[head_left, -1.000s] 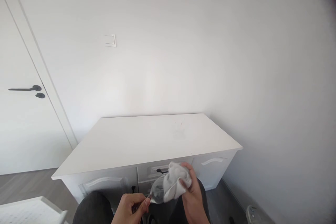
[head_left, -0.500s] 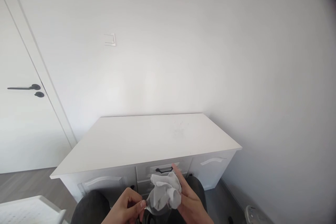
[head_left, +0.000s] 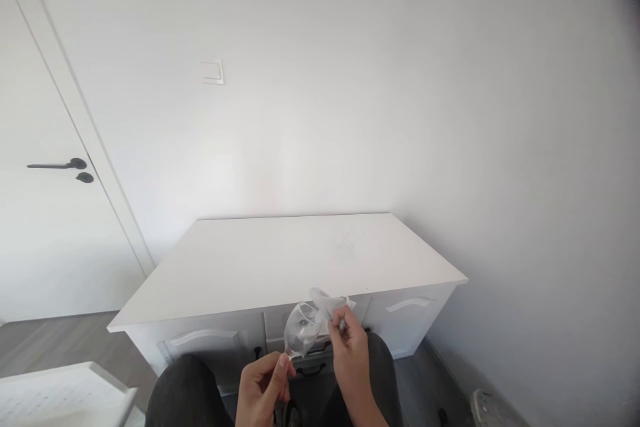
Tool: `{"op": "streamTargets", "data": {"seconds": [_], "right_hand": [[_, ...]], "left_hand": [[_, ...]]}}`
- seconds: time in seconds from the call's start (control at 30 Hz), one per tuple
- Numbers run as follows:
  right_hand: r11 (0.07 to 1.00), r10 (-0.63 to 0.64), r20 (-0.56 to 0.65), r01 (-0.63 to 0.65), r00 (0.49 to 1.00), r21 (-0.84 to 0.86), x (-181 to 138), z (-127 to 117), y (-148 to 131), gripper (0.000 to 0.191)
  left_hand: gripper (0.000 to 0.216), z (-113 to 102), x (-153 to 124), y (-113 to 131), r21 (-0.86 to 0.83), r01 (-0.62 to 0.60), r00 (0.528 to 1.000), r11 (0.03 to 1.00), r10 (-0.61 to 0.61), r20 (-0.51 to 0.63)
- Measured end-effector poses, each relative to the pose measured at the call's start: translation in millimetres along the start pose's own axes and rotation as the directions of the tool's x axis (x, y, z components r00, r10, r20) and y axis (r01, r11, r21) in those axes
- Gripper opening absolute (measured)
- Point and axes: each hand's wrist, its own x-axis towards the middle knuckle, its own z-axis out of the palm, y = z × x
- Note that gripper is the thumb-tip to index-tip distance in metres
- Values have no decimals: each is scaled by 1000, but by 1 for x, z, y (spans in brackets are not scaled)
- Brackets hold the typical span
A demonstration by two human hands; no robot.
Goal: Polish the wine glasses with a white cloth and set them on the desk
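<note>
A clear wine glass [head_left: 301,331] is tilted in front of the cabinet, its bowl pointing up and a little to the right. My left hand [head_left: 265,383] pinches it low down, where the bowl meets the stem; the fingers hide most of the stem. My right hand [head_left: 349,347] is closed on a thin white cloth [head_left: 327,302], bunched between thumb and fingers. The cloth is beside the rim of the glass at its right; whether they touch I cannot tell.
A white cabinet [head_left: 270,260] with black-handled drawers stands against the wall in front of my knees. A white perforated piece [head_left: 55,393] is at lower left, a pale object [head_left: 493,407] on the floor at lower right. A door with a black handle [head_left: 57,165] is at left.
The cloth has come out of the bowl of the glass, which it filled and covered before. My right hand has let go of the bowl's side and now grips the cloth above. The glass is tilted more upward.
</note>
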Motion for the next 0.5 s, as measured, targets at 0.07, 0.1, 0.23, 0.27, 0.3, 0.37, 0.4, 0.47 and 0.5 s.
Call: {"op": "streamTargets", "data": {"seconds": [0.07, 0.1, 0.23, 0.27, 0.3, 0.37, 0.4, 0.47, 0.5], "right_hand": [[999, -29, 44, 30, 999, -25, -8, 8, -9, 28], [999, -17, 69, 15, 997, 32, -14, 13, -12, 24], [896, 107, 317, -230, 942, 380, -45, 36, -6, 30], [892, 123, 369, -266, 921, 365, -52, 40, 1, 42], [911, 127, 376, -258, 918, 322, -58, 42, 9, 53], [962, 84, 280, -152, 956, 228, -61, 42, 25, 66], [977, 40, 203, -81, 978, 197, -59, 39, 30, 70], [982, -23, 114, 1, 993, 191, -50, 31, 35, 83], [976, -23, 108, -1, 994, 216, -45, 27, 35, 90]], "left_hand": [[55, -2, -3, 0, -29, -2, 999, 1000, 1, -54], [55, -3, -3, -1, -53, 3, 997, 999, -7, -77], [58, 2, -3, -10, -188, 71, 993, 980, -87, -78], [60, 4, -3, -13, -220, 85, 991, 972, -105, -81], [61, 5, -4, -16, -241, 94, 989, 966, -117, -85], [61, 6, -4, -20, -255, 109, 989, 961, -130, -69], [61, 5, -4, -21, -252, 117, 990, 961, -132, -46], [62, 3, -3, -23, -238, 150, 989, 960, -147, 32], [63, 3, -3, -24, -230, 174, 984, 958, -161, 73]]}}
